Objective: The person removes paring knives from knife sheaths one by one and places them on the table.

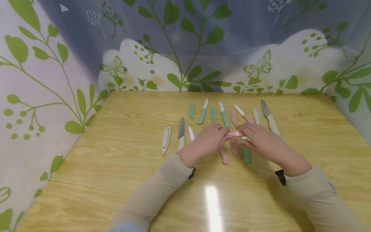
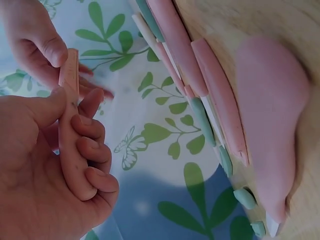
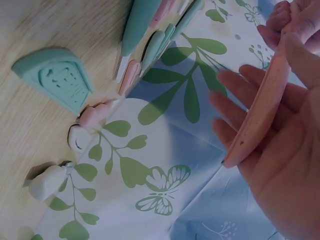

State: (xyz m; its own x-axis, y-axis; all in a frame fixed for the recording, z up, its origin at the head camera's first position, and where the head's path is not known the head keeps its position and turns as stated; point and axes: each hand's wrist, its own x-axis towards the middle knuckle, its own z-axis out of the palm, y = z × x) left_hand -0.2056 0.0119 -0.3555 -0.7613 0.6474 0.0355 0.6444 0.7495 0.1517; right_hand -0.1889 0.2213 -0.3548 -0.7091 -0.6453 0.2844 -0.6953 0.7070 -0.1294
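In the left wrist view, my left hand (image 2: 45, 145) curls its fingers round the curved handle of a pink paring knife (image 2: 75, 160). A pink sheath (image 2: 70, 75) covers its blade. My right hand (image 3: 290, 145) has its thumb on one side of the sheathed knife and its extended fingers behind it, holding the sheath end. In the head view both hands, left (image 1: 208, 140) and right (image 1: 265, 140), meet low over the table. Beneath them lie another pink knife (image 1: 223, 155), a pink sheath (image 1: 234, 149) and a green-handled knife (image 1: 246, 155), partly hidden.
Behind the hands lie green sheaths (image 1: 192, 111), green-handled knives (image 1: 202, 116), a pink sheath (image 1: 233, 117) and a pink-handled knife (image 1: 240, 110). Cream-handled dark-bladed knives (image 1: 181, 130) and cream sheaths (image 1: 166, 140) lie at both sides. A leaf-patterned curtain (image 1: 200, 48) borders the wooden table (image 1: 116, 167).
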